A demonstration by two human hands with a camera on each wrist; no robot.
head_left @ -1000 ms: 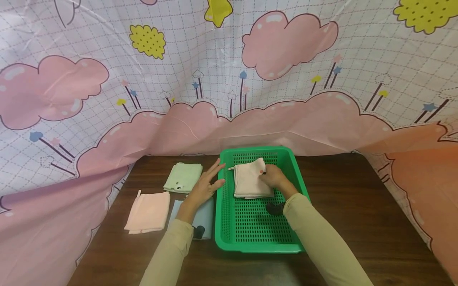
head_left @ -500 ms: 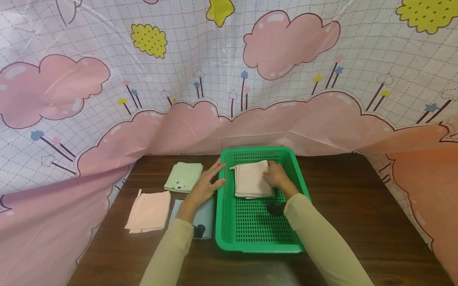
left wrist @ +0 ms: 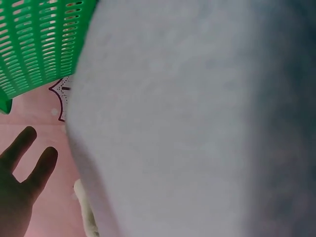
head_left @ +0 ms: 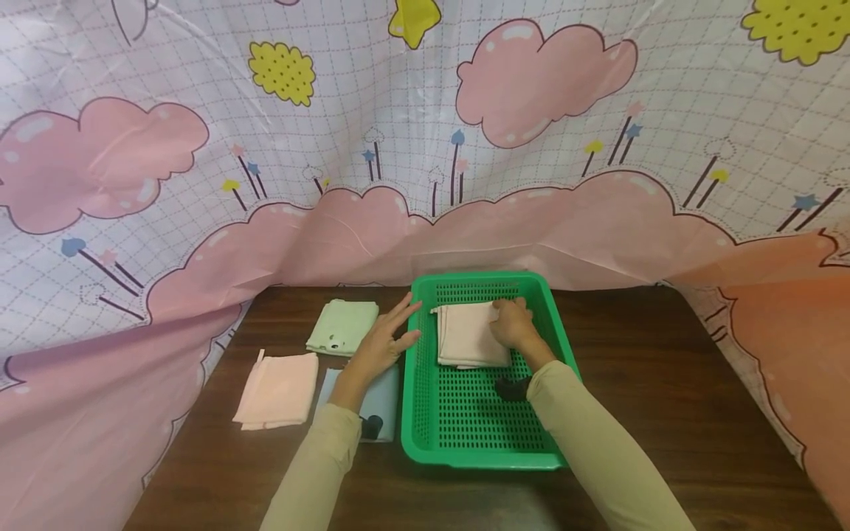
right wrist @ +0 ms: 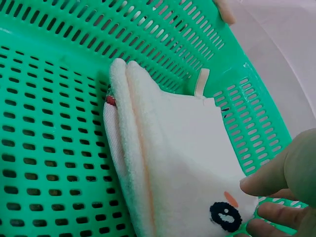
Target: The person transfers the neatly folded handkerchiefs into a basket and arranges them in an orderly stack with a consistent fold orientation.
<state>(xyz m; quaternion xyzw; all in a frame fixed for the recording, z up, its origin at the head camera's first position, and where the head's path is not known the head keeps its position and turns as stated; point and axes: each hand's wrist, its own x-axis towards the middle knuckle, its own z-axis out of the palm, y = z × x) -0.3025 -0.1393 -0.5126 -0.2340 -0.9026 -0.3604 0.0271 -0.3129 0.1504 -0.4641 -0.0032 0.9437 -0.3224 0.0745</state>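
In the head view a pale pink folded towel (head_left: 470, 335) lies in the back part of the green basket (head_left: 494, 462). My right hand (head_left: 513, 324) rests at its right corner. The right wrist view has the thumb over the towel's edge and the fingers beside it, near a printed black eye. My left hand (head_left: 381, 343), fingers straight, is at the basket's left rim, above a blue-grey folded towel (head_left: 381, 391) that it partly hides. That towel fills most of the left wrist view, close and blurred.
Left on the dark wooden table (head_left: 199, 472) lie a peach folded towel (head_left: 279, 391) and a green folded towel (head_left: 344, 327). A cartoon-printed cloth (head_left: 372, 243) hangs behind. A small black object (head_left: 511, 389) shows below my right wrist, over the basket floor.
The raised right corner of the pale pink towel has gone down flat under my right hand, whose fingers have spread from their grip. My left hand has stayed by the rim.
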